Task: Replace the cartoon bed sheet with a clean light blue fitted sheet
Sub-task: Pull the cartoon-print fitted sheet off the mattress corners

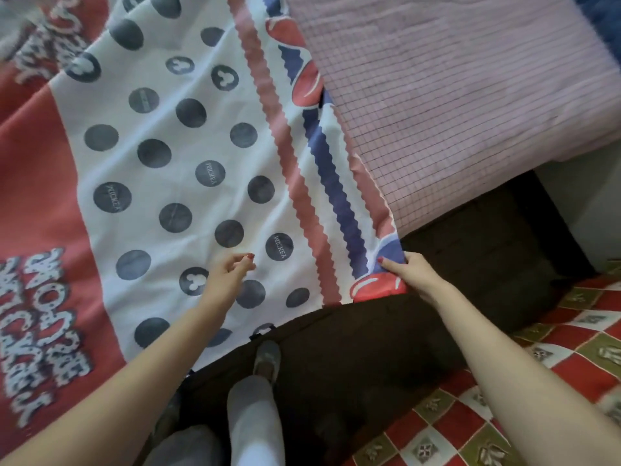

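Observation:
The cartoon bed sheet (188,156) is white with dark dots, red panels and wavy red and blue stripes, and it covers the left part of the bed. Its right edge is pulled back, baring a pink checked mattress cover (470,105). My right hand (411,270) grips the sheet's near corner at the bed's edge. My left hand (230,270) hovers just over the dotted part, fingers loosely curled with fingertips pinched together; whether it holds cloth is unclear. No light blue fitted sheet is in view.
The dark bed base (386,348) runs along the near side. My legs and a grey slipper (267,359) stand against it. A red, white and olive tiled floor (537,381) lies to the right. A blue cloth (605,21) shows at the top right corner.

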